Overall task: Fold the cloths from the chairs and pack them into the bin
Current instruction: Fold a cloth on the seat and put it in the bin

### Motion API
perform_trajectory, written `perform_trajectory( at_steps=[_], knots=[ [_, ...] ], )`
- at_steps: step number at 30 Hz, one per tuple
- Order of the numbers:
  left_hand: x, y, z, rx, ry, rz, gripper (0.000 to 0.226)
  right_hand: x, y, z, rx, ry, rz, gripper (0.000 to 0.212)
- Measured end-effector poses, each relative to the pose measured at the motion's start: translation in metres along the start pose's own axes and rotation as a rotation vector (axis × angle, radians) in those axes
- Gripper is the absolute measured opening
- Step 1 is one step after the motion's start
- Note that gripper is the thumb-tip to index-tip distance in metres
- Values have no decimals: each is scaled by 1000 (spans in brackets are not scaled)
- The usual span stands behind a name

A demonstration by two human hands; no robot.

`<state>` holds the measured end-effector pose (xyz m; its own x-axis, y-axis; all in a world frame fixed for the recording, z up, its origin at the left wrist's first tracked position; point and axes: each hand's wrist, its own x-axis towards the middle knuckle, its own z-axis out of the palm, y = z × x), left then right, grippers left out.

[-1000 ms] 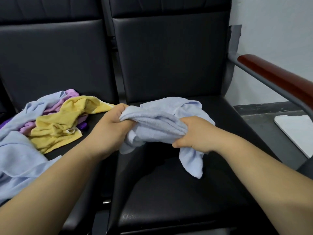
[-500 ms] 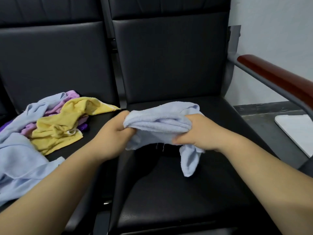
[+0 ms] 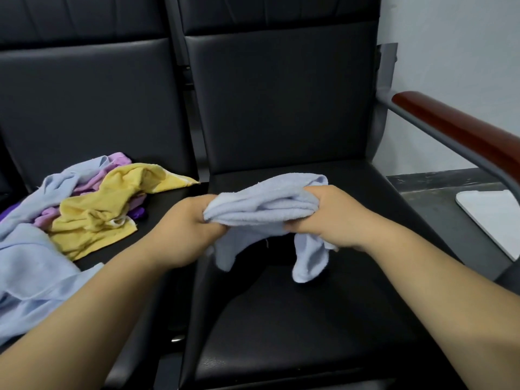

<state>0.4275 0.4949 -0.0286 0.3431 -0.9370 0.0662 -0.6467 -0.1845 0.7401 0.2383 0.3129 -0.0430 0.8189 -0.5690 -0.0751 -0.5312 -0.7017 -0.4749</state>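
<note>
- A black padded leather chair (image 3: 281,333) fills the centre of the frame, its upright back reaching the top edge and its seat running down to the bottom.
- A second, matching black chair (image 3: 92,108) stands just beside it and takes up the left third of the frame.
- A plain white wall (image 3: 455,38) occupies the upper right corner, above a strip of grey floor (image 3: 439,209).
- A large, crumpled pale blue cloth (image 3: 31,266) lies on the left chair's seat at the lower left edge.
- A reddish-brown wooden armrest on a grey metal bar (image 3: 461,136) slants down along the right edge.
- A rumpled yellow terry cloth (image 3: 101,215) rests partly on the pale blue one at centre left, one corner pointing toward the gap between the seats.
- A small light blue terry cloth (image 3: 261,204), bunched into loose layers, is held above the centre chair's seat at mid-frame, with two loose ends hanging below.
- The person's left hand (image 3: 183,229) grips the left end of this cloth, fingers curled round it.
- The right hand (image 3: 337,218) grips the right end, fingers closed over the folds and thumb underneath.
- A flat white panel (image 3: 495,215) lies on the floor at the right edge.
- A lilac cloth (image 3: 118,161) peeks out behind the yellow one at the back of the pile.
</note>
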Motion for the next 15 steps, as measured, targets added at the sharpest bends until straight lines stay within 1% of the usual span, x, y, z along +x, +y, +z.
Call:
perform_trajectory(
  at_steps=[1,2,3,5,6,7,8,9,10,12,13,15],
  knots=[
    [-1,4,0,-86,25,9,17,-2,0,-2,148,-14,27,23],
    [-1,8,1,-151,60,12,20,-4,0,-4,218,-41,62,23],
    [0,10,3,-205,103,8,23,-9,-1,-4,208,-94,72,21],
    [2,11,5,-317,178,1,13,-9,-2,1,47,-138,73,14],
    [4,12,6,-367,190,-3,14,-7,-4,3,-12,-110,66,12],
    [5,11,6,-401,188,-8,21,-4,-6,3,-74,-89,60,11],
    [7,8,5,-386,172,2,28,-3,-8,3,-136,-76,70,10],
    [8,6,3,-297,145,26,33,-1,-9,2,-177,-60,94,10],
    [9,4,2,-162,99,51,35,1,-8,2,-167,-31,117,10],
    [9,-2,3,131,2,21,30,-1,-6,0,-144,-13,79,3],
    [10,-4,4,232,-32,-11,23,-3,-6,-3,-49,3,80,5],
    [10,-12,5,301,-37,-62,12,-11,-6,-11,225,21,54,14]
  ],
)
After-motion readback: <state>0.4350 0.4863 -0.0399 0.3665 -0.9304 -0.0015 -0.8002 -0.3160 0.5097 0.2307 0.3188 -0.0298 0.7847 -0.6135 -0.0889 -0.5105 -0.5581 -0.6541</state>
